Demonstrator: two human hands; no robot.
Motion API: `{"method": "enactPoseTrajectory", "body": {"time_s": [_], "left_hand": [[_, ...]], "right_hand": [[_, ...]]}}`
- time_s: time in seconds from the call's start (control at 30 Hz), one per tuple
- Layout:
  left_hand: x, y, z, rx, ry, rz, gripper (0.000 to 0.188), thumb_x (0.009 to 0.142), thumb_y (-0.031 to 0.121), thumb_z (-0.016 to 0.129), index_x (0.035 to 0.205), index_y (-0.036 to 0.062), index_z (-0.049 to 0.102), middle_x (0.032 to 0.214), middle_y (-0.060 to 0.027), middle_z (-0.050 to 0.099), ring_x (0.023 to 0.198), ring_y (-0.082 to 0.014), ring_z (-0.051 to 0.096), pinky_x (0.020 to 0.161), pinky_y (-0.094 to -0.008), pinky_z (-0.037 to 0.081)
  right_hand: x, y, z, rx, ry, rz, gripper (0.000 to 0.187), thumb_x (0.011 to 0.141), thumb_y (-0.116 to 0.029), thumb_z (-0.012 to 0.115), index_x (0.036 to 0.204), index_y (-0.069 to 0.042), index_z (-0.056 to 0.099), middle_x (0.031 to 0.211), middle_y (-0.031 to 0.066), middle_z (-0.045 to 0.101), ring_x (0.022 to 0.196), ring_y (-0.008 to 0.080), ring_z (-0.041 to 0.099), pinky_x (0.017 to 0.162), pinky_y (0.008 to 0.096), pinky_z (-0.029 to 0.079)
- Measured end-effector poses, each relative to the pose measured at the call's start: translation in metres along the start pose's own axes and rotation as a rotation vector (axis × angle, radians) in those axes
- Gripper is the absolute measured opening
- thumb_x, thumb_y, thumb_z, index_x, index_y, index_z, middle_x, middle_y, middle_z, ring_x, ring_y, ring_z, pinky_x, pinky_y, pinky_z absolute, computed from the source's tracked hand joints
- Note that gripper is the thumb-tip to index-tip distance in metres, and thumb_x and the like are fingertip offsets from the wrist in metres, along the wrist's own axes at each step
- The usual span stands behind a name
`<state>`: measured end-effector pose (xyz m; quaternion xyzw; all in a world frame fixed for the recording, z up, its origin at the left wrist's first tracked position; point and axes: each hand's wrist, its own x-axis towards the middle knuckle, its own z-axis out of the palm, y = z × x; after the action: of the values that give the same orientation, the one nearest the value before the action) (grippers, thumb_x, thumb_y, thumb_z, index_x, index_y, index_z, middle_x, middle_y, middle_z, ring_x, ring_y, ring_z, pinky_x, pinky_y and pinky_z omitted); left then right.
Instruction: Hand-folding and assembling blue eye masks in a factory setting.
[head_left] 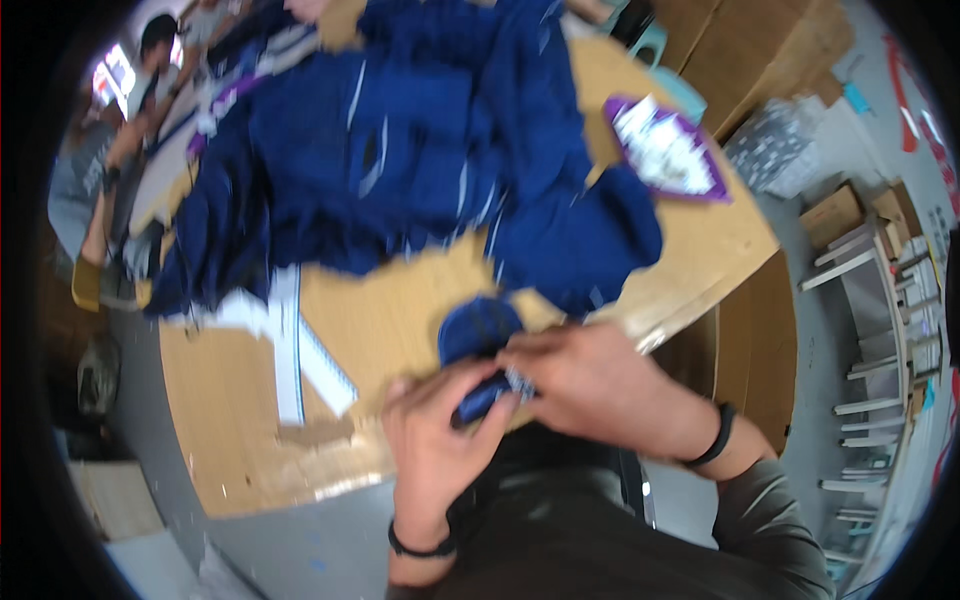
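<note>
Close to my body, at the table's near edge, both hands work on a small dark blue fabric piece (480,325). Its rounded part sticks out beyond my fingers, and a folded part shows between them. My left hand (432,430) is closed on the near fold, thumb on one side and fingers on the other. Against it, my right hand (595,380) pinches the same piece, where a small pale patch shows at its fingertips. Blur hides the exact fingertip contact. A large heap of dark blue garments (400,140) with white edging lies beyond my hands.
Left of my hands, white paper ruler strips (288,350) lie on the wooden table (240,450). A purple-edged bag of white bits (668,148) rests at the far right. Cardboard boxes (765,60) and white racks (875,400) stand to the right. People (150,70) are at the far left.
</note>
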<state>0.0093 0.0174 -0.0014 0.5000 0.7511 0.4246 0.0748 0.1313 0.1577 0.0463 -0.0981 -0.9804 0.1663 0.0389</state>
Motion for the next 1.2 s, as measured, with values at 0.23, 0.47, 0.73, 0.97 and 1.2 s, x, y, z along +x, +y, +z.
{"method": "enactPoseTrajectory", "body": {"time_s": [0.23, 0.47, 0.73, 0.97, 1.2], "left_hand": [[-0.018, -0.003, 0.003, -0.042, 0.248, 0.075, 0.034, 0.064, 0.01, 0.083, 0.095, 0.0063, 0.069, 0.095, -0.009, 0.069, 0.089, -0.0292, 0.061, 0.076, -0.038, 0.047], [-0.076, -0.005, -0.009, -0.404, 0.081, -0.218, 0.022, 0.081, 0.011, 0.074, 0.101, 0.0063, 0.068, 0.087, -0.0052, 0.065, 0.069, -0.0138, 0.058, 0.06, -0.027, 0.044], [-0.092, -0.018, 0.004, -1.165, -0.395, -0.582, 0.026, 0.094, 0.014, 0.063, 0.117, 0.0025, 0.062, 0.084, -0.0053, 0.063, 0.062, -0.009, 0.054, 0.054, -0.0213, 0.043], [-0.114, -0.021, 0.028, -1.389, -0.443, -0.572, 0.04, 0.099, 0.022, 0.054, 0.128, -0.005, 0.05, 0.121, -0.02, 0.062, 0.102, -0.029, 0.067, 0.078, -0.0343, 0.059], [-0.142, -0.059, 0.068, -1.49, -0.496, -0.93, 0.046, 0.09, 0.04, 0.067, 0.107, -0.0023, 0.065, 0.095, -0.0105, 0.069, 0.075, -0.0139, 0.068, 0.065, -0.0226, 0.057]], "right_hand": [[0.006, 0.006, 0.011, 0.045, 0.048, 0.049, 0.023, 0.066, -0.024, 0.075, 0.085, -0.011, 0.074, 0.077, 0.0138, 0.068, 0.07, 0.0354, 0.066, 0.064, 0.0405, 0.053], [0.001, 0.01, -0.002, 0.078, 0.078, 0.084, 0.038, 0.058, -0.025, 0.079, 0.091, -0.008, 0.077, 0.082, 0.017, 0.07, 0.079, 0.0344, 0.068, 0.076, 0.041, 0.053], [-0.008, -0.011, 0.001, 0.179, -0.077, -0.002, 0.037, 0.06, -0.021, 0.078, 0.093, -0.006, 0.075, 0.087, 0.0156, 0.07, 0.085, 0.0341, 0.067, 0.076, 0.041, 0.053], [-0.065, -0.047, 0.028, 0.082, 0.133, -0.022, 0.039, 0.063, -0.019, 0.078, 0.1, -0.008, 0.073, 0.093, 0.0082, 0.071, 0.086, 0.03, 0.065, 0.077, 0.0375, 0.053], [-0.079, -0.045, 0.091, 0.031, 0.111, -0.13, 0.034, 0.053, -0.015, 0.08, 0.086, -0.007, 0.074, 0.079, 0.0054, 0.068, 0.068, 0.0288, 0.061, 0.066, 0.0373, 0.051]]}}
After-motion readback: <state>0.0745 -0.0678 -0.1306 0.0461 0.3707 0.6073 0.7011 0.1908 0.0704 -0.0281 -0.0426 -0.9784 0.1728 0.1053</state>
